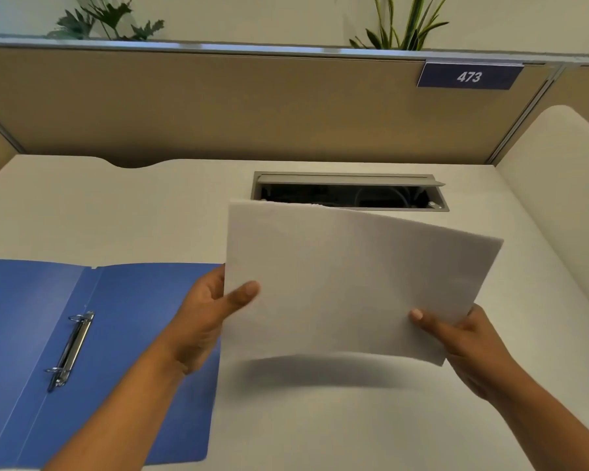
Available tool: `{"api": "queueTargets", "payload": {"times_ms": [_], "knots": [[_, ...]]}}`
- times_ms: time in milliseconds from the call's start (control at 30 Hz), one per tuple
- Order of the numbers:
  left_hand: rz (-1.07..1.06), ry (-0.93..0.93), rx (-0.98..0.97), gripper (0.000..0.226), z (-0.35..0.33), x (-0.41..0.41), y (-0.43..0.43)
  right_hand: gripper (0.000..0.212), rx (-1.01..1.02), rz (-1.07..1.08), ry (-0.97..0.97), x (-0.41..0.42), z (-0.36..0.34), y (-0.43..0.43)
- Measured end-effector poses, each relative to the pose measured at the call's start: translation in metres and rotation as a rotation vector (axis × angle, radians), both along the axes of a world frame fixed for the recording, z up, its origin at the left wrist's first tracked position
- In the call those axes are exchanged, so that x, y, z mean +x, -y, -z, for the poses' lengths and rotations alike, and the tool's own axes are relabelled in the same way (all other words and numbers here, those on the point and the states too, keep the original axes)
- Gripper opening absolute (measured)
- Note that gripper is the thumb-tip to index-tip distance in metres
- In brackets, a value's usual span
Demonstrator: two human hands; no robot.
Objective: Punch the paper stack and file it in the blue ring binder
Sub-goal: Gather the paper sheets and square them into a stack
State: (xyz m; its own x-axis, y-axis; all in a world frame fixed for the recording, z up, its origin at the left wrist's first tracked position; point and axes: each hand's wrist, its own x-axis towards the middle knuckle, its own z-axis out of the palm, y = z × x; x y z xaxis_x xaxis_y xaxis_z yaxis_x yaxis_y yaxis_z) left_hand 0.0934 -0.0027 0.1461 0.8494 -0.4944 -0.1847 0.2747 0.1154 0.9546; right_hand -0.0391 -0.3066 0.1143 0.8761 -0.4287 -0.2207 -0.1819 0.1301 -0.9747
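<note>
both hands pinch the paper stack [351, 283] above the desk [150, 215], left hand [208, 317] at its left edge, right hand [463, 338] at the lower right corner, fingers hidden behind. the binder [123, 351] lies open left, its near edge cut off. no punch visible.

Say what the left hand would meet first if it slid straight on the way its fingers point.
The left hand points right, already gripping the paper stack; beyond that, probably the right hand, though depth is unclear.
</note>
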Motion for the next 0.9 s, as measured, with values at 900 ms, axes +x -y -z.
{"api": "queueTargets", "payload": {"times_ms": [900], "knots": [[-0.3,0.232,0.297,0.025,0.046,-0.028,0.021,0.039,-0.336,-0.042,0.046,0.002,0.004,-0.025]]}}
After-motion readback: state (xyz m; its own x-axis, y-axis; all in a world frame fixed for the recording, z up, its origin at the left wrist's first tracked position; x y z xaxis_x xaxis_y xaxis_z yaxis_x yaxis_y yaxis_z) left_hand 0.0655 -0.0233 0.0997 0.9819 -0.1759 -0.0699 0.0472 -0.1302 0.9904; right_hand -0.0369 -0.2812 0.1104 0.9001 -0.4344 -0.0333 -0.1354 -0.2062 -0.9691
